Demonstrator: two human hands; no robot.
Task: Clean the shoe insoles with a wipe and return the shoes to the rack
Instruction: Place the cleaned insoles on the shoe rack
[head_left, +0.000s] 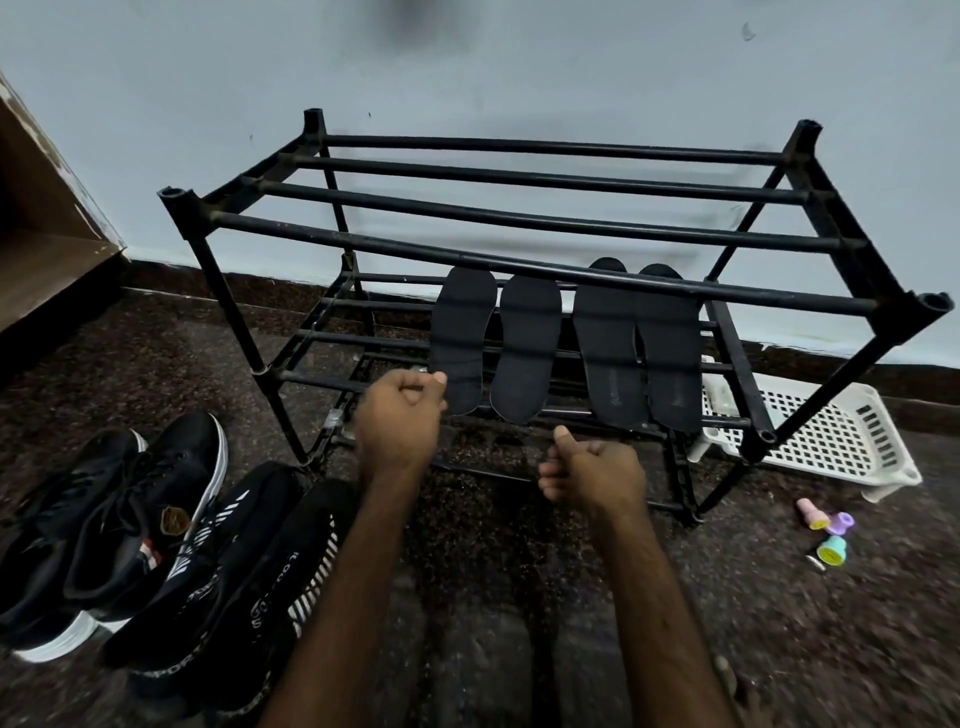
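Note:
Several black insoles lie side by side on the middle tier of a black tube shoe rack (519, 228). My left hand (400, 415) pinches the near left edge of the leftmost insole (464, 338). The second insole (527, 348) lies right beside it, and two more insoles (639, 348) lie further right. My right hand (592, 470) hovers in front of the rack with curled fingers and holds nothing. No wipe is in view. Two pairs of black shoes stand on the floor at the left: a white-soled pair (104, 519) and a striped pair (249, 571).
A white perforated plastic basket (831, 441) lies on the floor behind the rack's right legs. Small pastel toy stamps (828, 535) are scattered on the dark speckled floor at the right. A wooden cabinet corner (47, 234) stands at the far left, by the pale wall.

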